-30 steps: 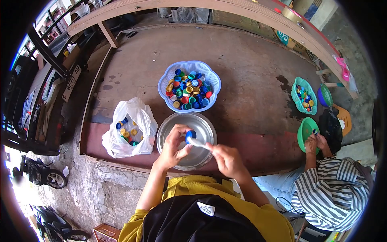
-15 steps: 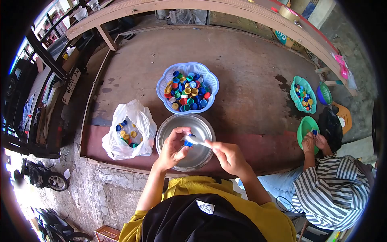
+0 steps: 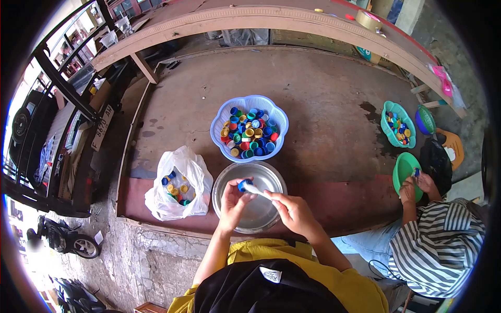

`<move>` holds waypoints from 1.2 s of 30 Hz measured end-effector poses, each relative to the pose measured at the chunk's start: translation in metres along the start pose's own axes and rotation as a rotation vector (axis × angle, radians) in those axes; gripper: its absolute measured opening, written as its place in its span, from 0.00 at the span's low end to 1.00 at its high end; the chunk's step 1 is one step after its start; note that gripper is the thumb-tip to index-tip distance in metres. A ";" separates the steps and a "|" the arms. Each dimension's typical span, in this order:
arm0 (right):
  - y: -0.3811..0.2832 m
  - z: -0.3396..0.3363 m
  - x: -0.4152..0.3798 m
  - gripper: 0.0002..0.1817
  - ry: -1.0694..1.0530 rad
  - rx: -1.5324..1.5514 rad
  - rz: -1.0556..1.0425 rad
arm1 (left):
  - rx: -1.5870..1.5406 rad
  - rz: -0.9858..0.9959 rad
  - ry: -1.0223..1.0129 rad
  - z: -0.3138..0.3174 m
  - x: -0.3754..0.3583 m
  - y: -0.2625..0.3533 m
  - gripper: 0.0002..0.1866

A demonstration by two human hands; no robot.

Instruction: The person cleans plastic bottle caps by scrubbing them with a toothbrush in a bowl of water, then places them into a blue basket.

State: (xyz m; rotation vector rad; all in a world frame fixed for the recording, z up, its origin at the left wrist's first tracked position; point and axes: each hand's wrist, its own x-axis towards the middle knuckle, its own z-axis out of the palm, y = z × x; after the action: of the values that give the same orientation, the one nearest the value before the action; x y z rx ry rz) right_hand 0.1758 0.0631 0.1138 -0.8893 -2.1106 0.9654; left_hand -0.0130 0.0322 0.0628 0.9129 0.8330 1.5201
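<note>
Over the steel bowl [image 3: 282,189], my left hand [image 3: 231,207] grips a blue bottle cap [image 3: 243,184] between thumb and fingers. My right hand [image 3: 296,213] pinches the handle of a small white brush [image 3: 259,192], whose head reaches the cap's open side. The bowl's bottom is partly hidden by my hands. Behind it stands a blue-violet plastic basket [image 3: 215,128] full of bottle caps in several colours. Left of the bowl, an opened white plastic bag [image 3: 155,202] holds more caps.
To my right, a person in a striped shirt [image 3: 430,245] works with both hands over a green bowl [image 3: 401,169]. A turquoise basket [image 3: 386,128] of caps stands beyond it. A wooden beam [image 3: 245,18] crosses above the table's [image 3: 323,125] far side.
The blue cap has been turned in my left hand and now shows more clearly, tilted toward the brush. My right hand still holds the brush. The whole view has shifted slightly.
</note>
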 end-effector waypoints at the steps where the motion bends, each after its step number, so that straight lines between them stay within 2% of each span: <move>1: -0.003 0.001 0.000 0.14 0.000 0.016 0.014 | 0.064 0.081 0.037 0.005 0.001 -0.001 0.14; 4: 0.004 0.006 -0.003 0.15 0.084 0.049 -0.022 | 0.179 0.186 0.136 0.001 0.002 -0.011 0.11; 5: 0.002 0.008 -0.006 0.16 0.115 0.130 0.050 | 0.236 0.200 0.160 0.000 0.001 -0.014 0.11; 8: -0.015 0.015 -0.012 0.16 0.019 0.016 -0.051 | 0.312 0.181 0.188 0.007 -0.001 -0.005 0.10; 9: -0.013 0.015 -0.013 0.17 0.000 -0.078 -0.032 | 0.359 0.256 0.163 0.005 0.000 -0.006 0.10; 10: 0.000 0.021 -0.012 0.21 0.165 0.007 -0.049 | 0.310 0.251 0.152 0.004 -0.001 -0.005 0.11; 12: 0.011 0.014 -0.009 0.22 0.214 -0.120 0.054 | 0.209 0.238 0.138 0.006 -0.004 -0.004 0.12; 13: 0.009 0.013 -0.011 0.22 0.223 -0.088 0.030 | 0.271 0.275 0.132 0.006 -0.004 -0.004 0.12; 16: -0.015 0.008 -0.017 0.22 0.059 -0.050 -0.050 | 0.330 0.275 0.137 0.009 -0.004 0.001 0.12; 17: -0.013 0.011 -0.017 0.22 0.059 -0.076 -0.054 | 0.302 0.278 0.133 0.008 -0.004 0.001 0.11; 18: -0.002 0.014 -0.014 0.21 0.153 -0.002 -0.062 | 0.204 0.255 0.113 0.007 -0.004 -0.001 0.11; 21: 0.005 0.010 -0.010 0.18 0.219 0.036 0.058 | -0.089 0.163 0.084 0.008 -0.004 -0.004 0.11; 22: -0.003 0.012 -0.012 0.18 0.237 0.076 -0.009 | -0.132 0.142 0.087 0.009 -0.001 -0.004 0.11; 24: -0.011 0.018 -0.013 0.14 0.131 0.047 -0.143 | -0.214 0.079 0.098 0.011 -0.004 -0.005 0.11; 25: -0.004 0.021 -0.013 0.14 0.131 0.066 -0.102 | -0.333 0.046 0.086 0.012 -0.005 -0.003 0.12; 26: -0.001 0.018 -0.011 0.14 0.154 0.113 0.024 | -0.356 0.051 0.063 0.012 -0.005 -0.002 0.12; 28: 0.000 0.007 -0.006 0.17 0.153 0.053 0.112 | -0.401 0.067 0.018 0.013 -0.005 0.000 0.12; 30: -0.006 0.009 -0.009 0.16 0.170 0.097 -0.041 | -0.422 0.032 0.054 0.015 -0.007 0.001 0.13; 32: -0.009 0.012 -0.011 0.16 0.071 0.115 -0.038 | -0.480 -0.007 0.079 0.015 -0.007 0.001 0.13; 33: -0.004 0.015 -0.010 0.15 0.110 0.161 0.025 | -0.515 -0.005 0.026 0.015 -0.007 0.002 0.13; 34: 0.001 0.012 -0.009 0.15 0.035 0.045 0.156 | -0.550 -0.003 -0.023 0.014 -0.007 0.002 0.13; 35: 0.000 0.013 -0.012 0.15 0.095 0.094 0.156 | -0.582 0.003 -0.075 0.012 -0.006 0.003 0.14; 36: -0.002 0.013 -0.015 0.15 0.153 0.141 0.154 | -0.567 -0.019 -0.019 0.013 -0.005 0.005 0.13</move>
State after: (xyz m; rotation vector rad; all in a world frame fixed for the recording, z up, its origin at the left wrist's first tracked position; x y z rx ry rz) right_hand 0.1734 0.0458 0.1046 -1.0305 -1.8436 1.0746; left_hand -0.0028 0.0271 0.0726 0.4953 0.3558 1.6075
